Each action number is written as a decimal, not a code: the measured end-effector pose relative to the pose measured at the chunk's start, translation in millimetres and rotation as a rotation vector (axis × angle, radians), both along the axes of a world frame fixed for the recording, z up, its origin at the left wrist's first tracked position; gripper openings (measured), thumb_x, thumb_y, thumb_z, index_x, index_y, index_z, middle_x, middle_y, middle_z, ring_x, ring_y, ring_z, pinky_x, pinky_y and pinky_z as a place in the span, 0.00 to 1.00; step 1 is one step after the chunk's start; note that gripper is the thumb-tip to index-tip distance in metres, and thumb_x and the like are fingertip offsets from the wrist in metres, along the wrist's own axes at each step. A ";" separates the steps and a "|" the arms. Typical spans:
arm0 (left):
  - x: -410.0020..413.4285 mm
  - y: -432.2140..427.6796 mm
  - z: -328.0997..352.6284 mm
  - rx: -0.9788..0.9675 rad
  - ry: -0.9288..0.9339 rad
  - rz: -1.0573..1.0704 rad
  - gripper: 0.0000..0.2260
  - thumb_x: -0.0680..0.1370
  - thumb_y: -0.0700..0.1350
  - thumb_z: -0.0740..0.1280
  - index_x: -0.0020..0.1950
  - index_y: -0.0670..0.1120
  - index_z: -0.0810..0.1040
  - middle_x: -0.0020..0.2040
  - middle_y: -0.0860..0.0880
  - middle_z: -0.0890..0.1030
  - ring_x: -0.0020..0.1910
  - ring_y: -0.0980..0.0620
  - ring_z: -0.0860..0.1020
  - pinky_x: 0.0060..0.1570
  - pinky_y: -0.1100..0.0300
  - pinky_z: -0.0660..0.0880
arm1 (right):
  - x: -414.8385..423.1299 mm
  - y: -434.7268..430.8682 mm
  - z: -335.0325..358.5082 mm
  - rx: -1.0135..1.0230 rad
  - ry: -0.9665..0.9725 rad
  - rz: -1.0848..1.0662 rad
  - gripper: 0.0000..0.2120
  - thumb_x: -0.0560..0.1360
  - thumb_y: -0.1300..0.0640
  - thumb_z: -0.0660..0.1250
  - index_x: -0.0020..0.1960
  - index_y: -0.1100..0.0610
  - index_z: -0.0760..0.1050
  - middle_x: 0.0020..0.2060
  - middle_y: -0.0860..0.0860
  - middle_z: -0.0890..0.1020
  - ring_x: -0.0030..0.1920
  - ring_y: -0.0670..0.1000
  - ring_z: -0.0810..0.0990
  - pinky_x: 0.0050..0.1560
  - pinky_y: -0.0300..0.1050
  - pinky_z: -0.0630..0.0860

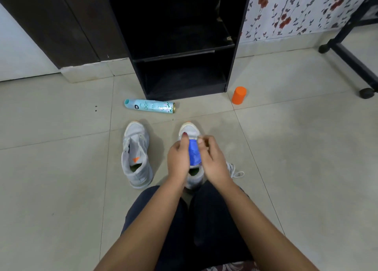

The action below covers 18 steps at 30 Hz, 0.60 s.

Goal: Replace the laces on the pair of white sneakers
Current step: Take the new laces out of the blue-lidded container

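left hand (pixel 177 158), right hand (pixel 213 158) pinch blue piece (pixel 194 153) over right sneaker (pixel 189 130) | white lace (pixel 236 172) looks soft, floppy; grab its tip

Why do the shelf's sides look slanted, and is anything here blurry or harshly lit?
Head view: the wide-angle lens likely slants the sides of the black shelf and bows the joints in the floor. Head view again: the left hand and right hand, gripping a blue packet, look slightly motion-smeared. Same view: soft light leaves only a faint shadow beside the lone sneaker.
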State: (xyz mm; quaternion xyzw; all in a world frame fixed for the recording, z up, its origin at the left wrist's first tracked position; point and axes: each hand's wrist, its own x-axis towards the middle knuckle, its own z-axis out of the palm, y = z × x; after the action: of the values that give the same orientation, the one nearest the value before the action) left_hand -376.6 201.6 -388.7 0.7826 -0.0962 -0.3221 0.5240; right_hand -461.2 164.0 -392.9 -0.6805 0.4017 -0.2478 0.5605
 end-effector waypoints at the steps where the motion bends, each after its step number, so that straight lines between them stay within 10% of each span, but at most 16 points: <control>1: 8.6 -10.3 -0.8 0.025 0.066 0.000 0.22 0.80 0.57 0.55 0.38 0.43 0.77 0.34 0.48 0.78 0.34 0.50 0.76 0.35 0.58 0.70 | -2.0 -9.3 -6.0 -0.052 -0.035 0.091 0.11 0.80 0.51 0.60 0.61 0.50 0.70 0.57 0.47 0.75 0.55 0.39 0.75 0.53 0.34 0.71; 5: 32.3 -46.1 7.5 0.019 0.341 -0.090 0.25 0.80 0.63 0.52 0.45 0.47 0.80 0.42 0.47 0.83 0.41 0.49 0.80 0.43 0.57 0.75 | -0.1 -47.9 -18.7 -0.215 -0.047 0.285 0.33 0.72 0.59 0.72 0.72 0.54 0.62 0.68 0.46 0.67 0.68 0.43 0.67 0.68 0.42 0.68; 18: 149.5 -200.7 31.4 -0.262 0.159 0.058 0.03 0.80 0.46 0.62 0.48 0.50 0.74 0.44 0.52 0.79 0.40 0.55 0.77 0.40 0.61 0.71 | 181.8 -327.3 14.6 -0.345 -0.007 -0.357 0.33 0.66 0.49 0.77 0.67 0.59 0.70 0.59 0.55 0.77 0.58 0.53 0.77 0.61 0.49 0.75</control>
State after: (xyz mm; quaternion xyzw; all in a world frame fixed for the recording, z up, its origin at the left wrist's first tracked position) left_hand -227.2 0.9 -357.4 0.6817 -0.0731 -0.3527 0.6368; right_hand -279.4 -163.3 -378.3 -0.6835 0.4653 -0.4100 0.3850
